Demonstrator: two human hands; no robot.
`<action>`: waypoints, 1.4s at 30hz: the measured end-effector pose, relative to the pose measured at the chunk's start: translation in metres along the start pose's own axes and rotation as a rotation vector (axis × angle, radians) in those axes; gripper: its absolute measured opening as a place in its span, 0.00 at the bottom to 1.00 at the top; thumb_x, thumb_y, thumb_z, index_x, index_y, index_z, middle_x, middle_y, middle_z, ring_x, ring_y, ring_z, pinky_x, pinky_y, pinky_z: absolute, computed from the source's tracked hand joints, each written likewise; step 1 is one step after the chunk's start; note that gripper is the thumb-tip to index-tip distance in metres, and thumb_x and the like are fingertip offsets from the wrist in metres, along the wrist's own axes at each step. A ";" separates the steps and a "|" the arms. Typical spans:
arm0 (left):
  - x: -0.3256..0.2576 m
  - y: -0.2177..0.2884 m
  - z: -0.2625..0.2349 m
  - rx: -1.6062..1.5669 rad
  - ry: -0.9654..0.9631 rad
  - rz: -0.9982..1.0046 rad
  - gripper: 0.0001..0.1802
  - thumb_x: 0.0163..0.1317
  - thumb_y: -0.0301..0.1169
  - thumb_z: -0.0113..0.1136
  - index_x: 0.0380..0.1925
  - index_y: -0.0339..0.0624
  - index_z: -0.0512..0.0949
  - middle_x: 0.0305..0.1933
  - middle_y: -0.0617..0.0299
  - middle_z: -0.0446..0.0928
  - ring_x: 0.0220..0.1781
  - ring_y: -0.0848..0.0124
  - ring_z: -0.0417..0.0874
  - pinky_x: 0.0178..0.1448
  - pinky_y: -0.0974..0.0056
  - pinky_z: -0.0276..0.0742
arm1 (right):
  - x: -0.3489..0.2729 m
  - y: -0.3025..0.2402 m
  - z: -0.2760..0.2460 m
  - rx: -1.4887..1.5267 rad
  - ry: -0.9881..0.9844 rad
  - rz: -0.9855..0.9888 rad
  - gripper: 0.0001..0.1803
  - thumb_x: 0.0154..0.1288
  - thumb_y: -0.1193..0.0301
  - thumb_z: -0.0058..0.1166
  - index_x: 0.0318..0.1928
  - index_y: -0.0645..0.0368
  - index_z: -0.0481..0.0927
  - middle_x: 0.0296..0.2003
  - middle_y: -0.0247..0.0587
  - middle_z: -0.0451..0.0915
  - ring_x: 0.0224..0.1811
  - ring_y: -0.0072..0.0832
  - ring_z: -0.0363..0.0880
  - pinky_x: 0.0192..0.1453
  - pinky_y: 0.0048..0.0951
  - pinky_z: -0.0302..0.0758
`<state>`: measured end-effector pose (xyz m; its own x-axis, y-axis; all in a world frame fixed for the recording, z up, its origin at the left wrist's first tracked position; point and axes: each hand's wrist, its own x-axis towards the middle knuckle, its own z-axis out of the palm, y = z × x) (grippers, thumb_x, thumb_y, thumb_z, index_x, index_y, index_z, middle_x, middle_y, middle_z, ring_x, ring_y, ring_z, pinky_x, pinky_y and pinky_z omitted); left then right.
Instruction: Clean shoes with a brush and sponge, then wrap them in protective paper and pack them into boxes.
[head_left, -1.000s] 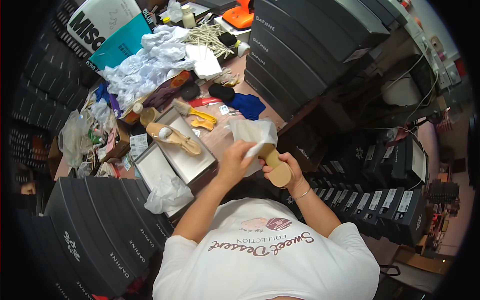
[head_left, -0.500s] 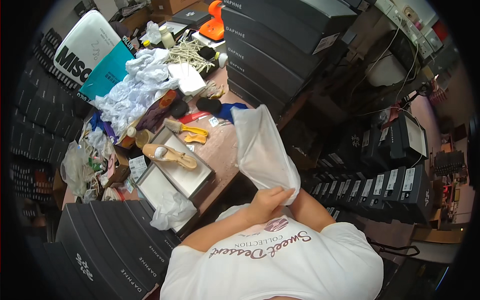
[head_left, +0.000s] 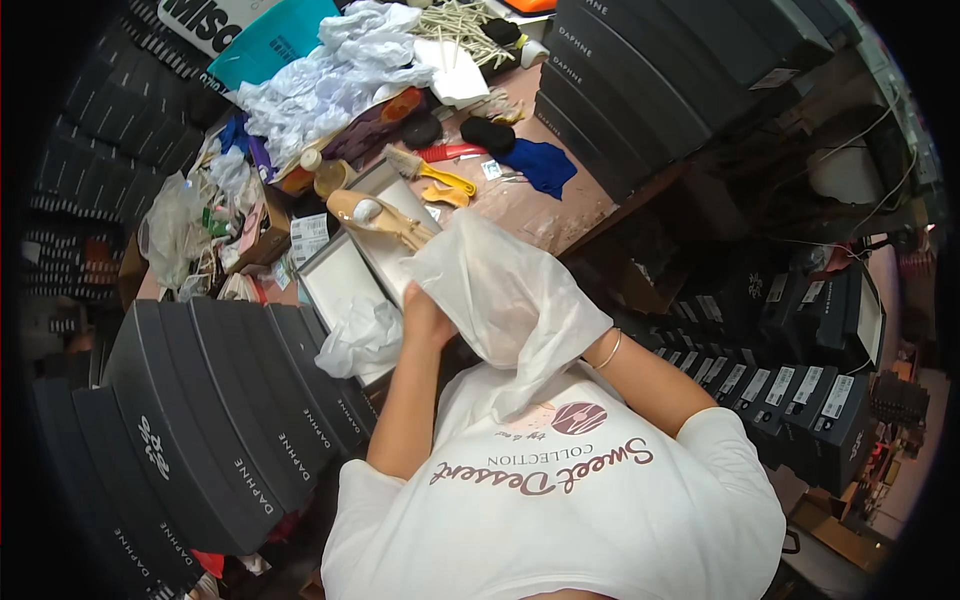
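A thin white bag (head_left: 505,290) is held up in front of my chest. My left hand (head_left: 425,318) grips its left edge. My right hand (head_left: 588,352) reaches under the bag. Only the wrist, with a thin bracelet, shows; the fingers are covered. Just beyond the bag a beige high-heeled shoe (head_left: 380,218) lies in an open grey shoe box (head_left: 340,285). Crumpled white tissue paper (head_left: 362,338) sits at the box's near end, beside my left forearm.
Stacks of dark shoe boxes stand at my left (head_left: 215,420) and at the back right (head_left: 640,90). The brown table (head_left: 540,215) holds a brush with a yellow handle (head_left: 430,175), a blue cloth (head_left: 540,165), bottles, and a heap of white paper (head_left: 320,85). More dark boxes (head_left: 800,390) lie on the floor at right.
A second ago my hands held a beige shoe and the white bag. The bag then went up over the table. It has now come down over my right hand, and the shoe is out of sight.
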<state>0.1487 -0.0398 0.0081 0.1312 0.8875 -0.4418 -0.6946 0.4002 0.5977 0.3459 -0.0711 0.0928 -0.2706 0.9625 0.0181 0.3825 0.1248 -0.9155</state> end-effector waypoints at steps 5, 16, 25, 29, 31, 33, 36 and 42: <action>0.005 0.037 -0.068 0.026 0.120 0.062 0.29 0.67 0.49 0.49 0.58 0.39 0.68 0.53 0.56 0.74 0.54 0.60 0.76 0.59 0.54 0.71 | -0.007 0.044 0.018 0.228 -0.149 0.116 0.44 0.47 0.63 0.71 0.62 0.65 0.64 0.57 0.48 0.70 0.59 0.35 0.68 0.68 0.29 0.61; 0.014 0.037 -0.109 0.412 0.347 0.308 0.14 0.63 0.32 0.58 0.42 0.32 0.74 0.37 0.61 0.79 0.37 0.74 0.78 0.46 0.69 0.74 | 0.025 0.011 0.035 1.102 -0.370 0.760 0.24 0.69 0.64 0.48 0.60 0.62 0.64 0.50 0.40 0.75 0.43 0.23 0.81 0.42 0.25 0.82; -0.048 0.051 -0.044 0.817 0.220 0.765 0.36 0.62 0.54 0.55 0.60 0.37 0.68 0.66 0.46 0.60 0.69 0.58 0.60 0.67 0.54 0.59 | 0.040 0.008 0.060 1.248 -0.375 0.786 0.23 0.72 0.61 0.45 0.60 0.61 0.64 0.49 0.42 0.75 0.45 0.26 0.81 0.45 0.28 0.82; -0.086 0.059 -0.004 1.230 -0.341 0.710 0.41 0.53 0.52 0.65 0.61 0.39 0.67 0.65 0.47 0.63 0.68 0.52 0.62 0.69 0.52 0.56 | 0.041 0.019 0.070 1.283 -0.370 0.868 0.20 0.73 0.61 0.41 0.57 0.60 0.67 0.49 0.41 0.76 0.46 0.29 0.81 0.46 0.31 0.82; -0.091 0.058 0.001 1.235 -0.316 0.581 0.41 0.47 0.44 0.72 0.60 0.39 0.68 0.61 0.48 0.67 0.65 0.54 0.67 0.66 0.55 0.61 | 0.042 0.023 0.074 1.305 -0.389 0.897 0.19 0.74 0.62 0.40 0.56 0.60 0.67 0.50 0.41 0.76 0.47 0.30 0.80 0.48 0.33 0.82; -0.090 0.056 -0.007 1.146 -0.309 0.454 0.42 0.43 0.37 0.76 0.59 0.39 0.68 0.58 0.50 0.71 0.60 0.56 0.72 0.63 0.58 0.66 | 0.042 0.023 0.077 1.322 -0.403 0.904 0.18 0.73 0.61 0.40 0.55 0.60 0.68 0.49 0.41 0.76 0.48 0.30 0.80 0.50 0.34 0.81; -0.091 0.050 -0.022 1.008 -0.204 0.419 0.42 0.42 0.34 0.77 0.59 0.37 0.68 0.53 0.54 0.75 0.54 0.64 0.77 0.58 0.64 0.71 | 0.041 0.006 0.071 1.348 -0.359 0.855 0.17 0.73 0.62 0.41 0.53 0.61 0.70 0.48 0.45 0.76 0.50 0.34 0.78 0.54 0.38 0.78; -0.099 0.051 -0.018 0.590 -0.117 0.331 0.46 0.44 0.32 0.77 0.62 0.35 0.62 0.53 0.59 0.74 0.54 0.72 0.75 0.59 0.68 0.71 | 0.047 -0.016 0.060 1.309 -0.477 0.780 0.20 0.72 0.62 0.44 0.56 0.63 0.69 0.52 0.46 0.74 0.51 0.35 0.77 0.56 0.40 0.77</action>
<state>0.0876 -0.1112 0.0710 0.0775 0.9900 -0.1178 -0.2138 0.1319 0.9679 0.2738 -0.0419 0.0844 -0.7157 0.4976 -0.4900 -0.3667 -0.8649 -0.3427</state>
